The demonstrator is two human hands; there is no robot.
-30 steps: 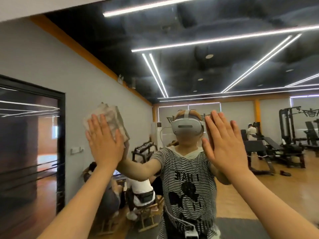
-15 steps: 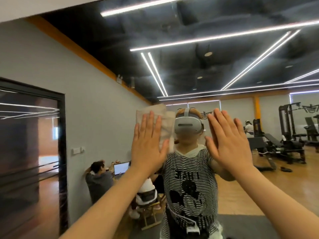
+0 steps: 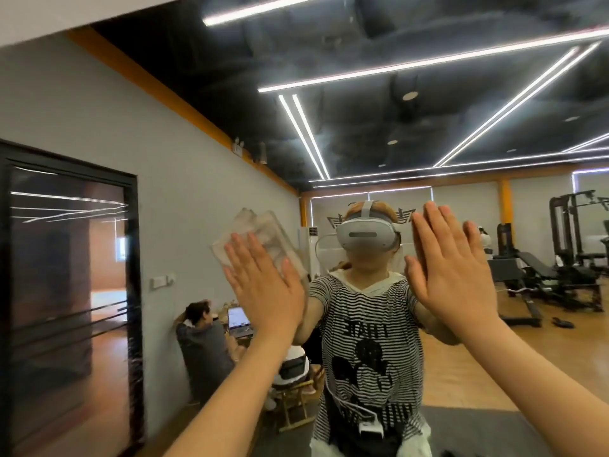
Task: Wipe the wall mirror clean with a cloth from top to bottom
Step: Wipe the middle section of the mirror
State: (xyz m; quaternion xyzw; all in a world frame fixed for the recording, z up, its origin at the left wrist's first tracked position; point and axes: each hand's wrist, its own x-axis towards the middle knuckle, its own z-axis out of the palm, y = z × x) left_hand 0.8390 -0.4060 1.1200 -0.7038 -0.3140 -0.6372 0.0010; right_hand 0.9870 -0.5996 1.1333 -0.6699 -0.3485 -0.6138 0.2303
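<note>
While both hands lie flat on the mirror (image 3: 362,143), left hand (image 3: 263,288) presses the cloth (image 3: 257,239); right hand (image 3: 451,268) bare.

The left hand (image 3: 263,288) covers the lower part of the cloth (image 3: 260,240), which is smeared by motion blur, so its weave and folds cannot be made out. The mirror (image 3: 362,133) runs past the right and bottom edges, and both forearms are cut off at the bottom edge.
</note>
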